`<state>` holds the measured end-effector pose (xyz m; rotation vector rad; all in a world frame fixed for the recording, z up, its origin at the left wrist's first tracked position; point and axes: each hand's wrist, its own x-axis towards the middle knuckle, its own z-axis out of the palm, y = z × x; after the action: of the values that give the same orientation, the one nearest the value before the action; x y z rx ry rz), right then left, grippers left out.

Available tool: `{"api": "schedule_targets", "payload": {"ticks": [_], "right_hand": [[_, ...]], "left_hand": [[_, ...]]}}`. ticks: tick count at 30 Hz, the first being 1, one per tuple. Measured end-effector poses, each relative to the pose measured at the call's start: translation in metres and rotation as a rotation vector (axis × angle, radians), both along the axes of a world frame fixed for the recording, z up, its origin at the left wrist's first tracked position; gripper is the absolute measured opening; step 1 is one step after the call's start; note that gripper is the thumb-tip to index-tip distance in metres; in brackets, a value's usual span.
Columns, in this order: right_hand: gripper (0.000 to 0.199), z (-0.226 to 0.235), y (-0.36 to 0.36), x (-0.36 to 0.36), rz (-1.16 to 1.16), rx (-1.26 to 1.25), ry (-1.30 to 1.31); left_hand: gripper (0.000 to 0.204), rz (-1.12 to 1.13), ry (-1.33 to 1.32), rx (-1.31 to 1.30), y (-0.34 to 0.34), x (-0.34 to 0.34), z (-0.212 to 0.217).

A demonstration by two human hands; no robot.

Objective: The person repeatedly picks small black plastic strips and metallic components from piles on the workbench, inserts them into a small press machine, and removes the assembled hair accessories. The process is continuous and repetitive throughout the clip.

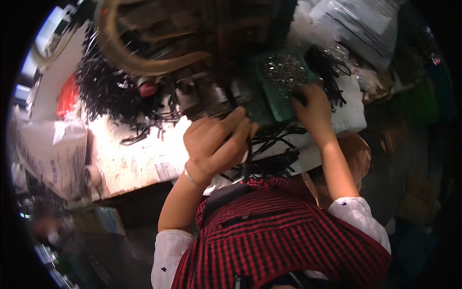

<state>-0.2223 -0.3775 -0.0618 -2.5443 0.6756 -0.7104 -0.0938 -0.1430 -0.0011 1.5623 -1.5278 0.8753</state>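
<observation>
My left hand [215, 143] is at the front of a dark machine [240, 29], its fingers closed in a pinch on a thin black cord. The cord shows above and below the fingers, though its ends are hard to make out. My right hand [314, 110] is at the right side of a green tray [282, 110], its fingers curled over the rim; whether they hold a small piece is hidden. Many tiny shiny metal parts [284, 70] lie in the tray's far part. More black cords [274, 139] lie between my hands and my body.
A big heap of black cords [108, 77] fills the table's left, beside a red knob [147, 88]. A pale curved hose [115, 53] arches over it. More cords [332, 72] lie right of the tray. Plastic bags [361, 29] stand behind; a white sack [55, 154] hangs at left.
</observation>
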Motion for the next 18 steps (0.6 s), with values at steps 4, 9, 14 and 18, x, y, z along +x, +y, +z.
{"api": "schedule_targets", "payload": {"ticks": [4, 9, 14, 18], "right_hand": [[0.015, -0.015, -0.002, 0.012, -0.042, -0.184, 0.057], [0.012, -0.013, 0.000, 0.007, -0.045, -0.132, 0.049], [0.019, -0.015, -0.006, 0.019, 0.010, 0.035, -0.211], [0.022, -0.030, -0.005, 0.025, 0.020, -0.131, -0.186]], "left_hand": [[0.026, -0.002, 0.247, 0.037, 0.019, -0.016, 0.001], [0.024, 0.528, 0.108, 0.112, 0.127, 0.017, -0.026], [0.019, 0.842, 0.085, 0.618, 0.220, 0.133, -0.038], [0.014, 0.890, 0.125, 0.646, 0.248, 0.167, -0.108]]}}
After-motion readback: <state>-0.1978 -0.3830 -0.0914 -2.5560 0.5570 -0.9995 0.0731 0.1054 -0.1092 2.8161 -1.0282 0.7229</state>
